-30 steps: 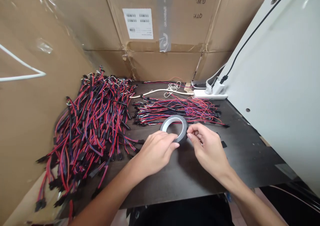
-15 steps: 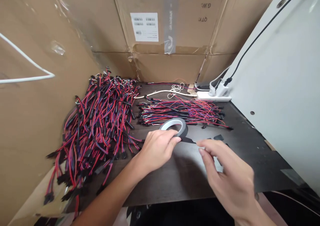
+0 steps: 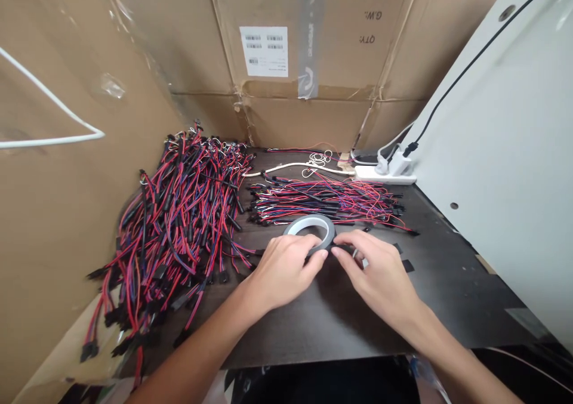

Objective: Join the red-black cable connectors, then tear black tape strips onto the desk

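Observation:
My left hand is closed on a roll of black tape with a pale inner core, thumb and fingers pinching its near side. My right hand meets the roll's right edge, thumb and forefinger pinched at the black tape there. The fingertips hide most of what they grip. Something small and light-coloured shows behind the right fingers, too covered to name. Short cut pieces of black tape lie on the dark table just beyond the right hand.
A large heap of red, black and blue wire harnesses fills the left side. A flatter bundle of wires lies behind the roll. A white power strip stands at the back right, beside a white panel. Cardboard walls the back.
My right hand has moved left, from holding a stretched strip of black tape out to the right, to the roll's edge. The stretched strip no longer shows. My left hand stays on the roll.

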A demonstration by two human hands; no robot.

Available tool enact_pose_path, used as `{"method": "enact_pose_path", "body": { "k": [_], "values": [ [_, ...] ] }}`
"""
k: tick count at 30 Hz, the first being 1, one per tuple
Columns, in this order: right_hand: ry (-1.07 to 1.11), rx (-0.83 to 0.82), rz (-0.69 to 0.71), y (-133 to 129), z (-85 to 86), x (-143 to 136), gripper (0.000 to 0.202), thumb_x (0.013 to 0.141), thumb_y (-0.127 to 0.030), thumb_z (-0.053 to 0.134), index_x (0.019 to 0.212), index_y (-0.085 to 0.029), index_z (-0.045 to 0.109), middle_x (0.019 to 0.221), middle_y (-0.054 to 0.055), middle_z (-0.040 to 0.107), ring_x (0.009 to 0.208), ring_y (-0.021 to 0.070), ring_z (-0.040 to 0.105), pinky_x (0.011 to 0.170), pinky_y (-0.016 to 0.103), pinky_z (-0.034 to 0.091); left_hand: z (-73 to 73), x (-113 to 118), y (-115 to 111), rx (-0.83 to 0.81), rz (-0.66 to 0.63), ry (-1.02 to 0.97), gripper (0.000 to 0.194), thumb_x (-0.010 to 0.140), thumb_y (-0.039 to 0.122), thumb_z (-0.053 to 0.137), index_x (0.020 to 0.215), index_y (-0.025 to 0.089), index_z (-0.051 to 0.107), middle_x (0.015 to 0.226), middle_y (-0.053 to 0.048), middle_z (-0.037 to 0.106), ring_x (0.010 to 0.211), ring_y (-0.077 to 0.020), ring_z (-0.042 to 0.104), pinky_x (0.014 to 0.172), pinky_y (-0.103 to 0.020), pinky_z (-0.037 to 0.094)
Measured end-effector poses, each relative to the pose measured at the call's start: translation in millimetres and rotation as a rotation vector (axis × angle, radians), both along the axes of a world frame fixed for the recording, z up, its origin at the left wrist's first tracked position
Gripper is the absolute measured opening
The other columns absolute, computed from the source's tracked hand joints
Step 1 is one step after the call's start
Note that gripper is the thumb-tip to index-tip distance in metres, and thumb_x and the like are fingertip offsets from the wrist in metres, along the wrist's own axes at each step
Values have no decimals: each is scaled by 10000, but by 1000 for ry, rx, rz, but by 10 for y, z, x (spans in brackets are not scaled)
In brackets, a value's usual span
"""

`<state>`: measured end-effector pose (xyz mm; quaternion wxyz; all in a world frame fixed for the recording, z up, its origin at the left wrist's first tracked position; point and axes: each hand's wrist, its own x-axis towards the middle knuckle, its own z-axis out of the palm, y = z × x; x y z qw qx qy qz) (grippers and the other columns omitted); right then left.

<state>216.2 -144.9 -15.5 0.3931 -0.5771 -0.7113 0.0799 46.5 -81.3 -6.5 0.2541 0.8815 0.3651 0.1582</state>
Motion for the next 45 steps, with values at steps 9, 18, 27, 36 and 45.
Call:
{"method": "enact_pose_path", "body": {
  "k": [9,18,27,36,45],
  "values": [
    [-26,-9,85,-24,24,-37,134,915,-117,515,827,-161,605,758,10,595,630,118,516,597,244,384,6,30,-1,-26,21,-31,274,919,220,484,652,163,492,589,39,454,577,-106,435,583,-251,242],
    [-200,175,92,-136,-9,-126,244,952,-108,421,827,-145,627,711,58,592,651,168,524,601,300,420,-29,37,0,-36,17,-101,247,865,193,519,622,150,538,547,44,429,529,-89,389,557,-244,234],
    [-100,103,315,-648,102,-56,232,919,-64,437,964,-182,632,755,31,626,636,129,570,580,246,497,-51,-15,109,35,79,-95,259,878,225,503,682,153,657,586,22,517,549,-99,424,567,-242,267],
    [-45,-321,-91,-606,-162,1124,409,874,-250,486,1274,-167,510,672,3,621,509,138,562,511,234,479,-9,3,74,66,12,16,276,882,232,491,628,157,569,547,41,420,523,-94,378,554,-249,239],
    [-194,-354,-124,-557,-302,1138,224,825,-188,447,1045,-228,467,649,-20,570,518,157,560,504,250,407,-11,11,73,11,30,62,274,886,259,473,645,161,557,560,43,429,547,-95,388,570,-260,221]
  ]
}}
